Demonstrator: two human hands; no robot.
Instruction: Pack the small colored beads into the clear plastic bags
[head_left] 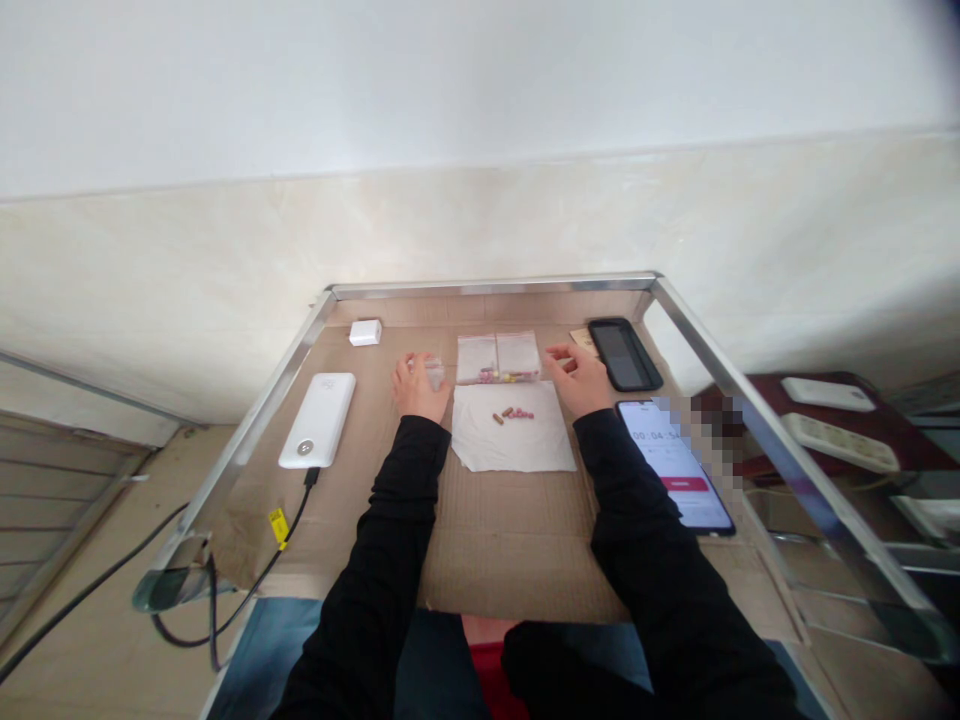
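Note:
My left hand [418, 390] holds a small clear plastic piece [433, 374] at the fingertips, just left of two clear zip bags [496, 358] holding pink and yellow capsules. My right hand [576, 380] rests right of those bags, its fingers loosely curled, and I cannot see anything in them. Between my hands and nearer me lies a white paper sheet [514, 435]. On it sits a short row of small brown and pink capsules [511, 414]. Black sleeves cover both forearms.
Brown cardboard [510, 550] covers a table with a metal frame [487, 288]. A white power bank [317, 420] with a black cable lies left, behind it a white charger [365, 332]. A black phone [624, 354] and a lit phone showing a timer [671, 465] lie right.

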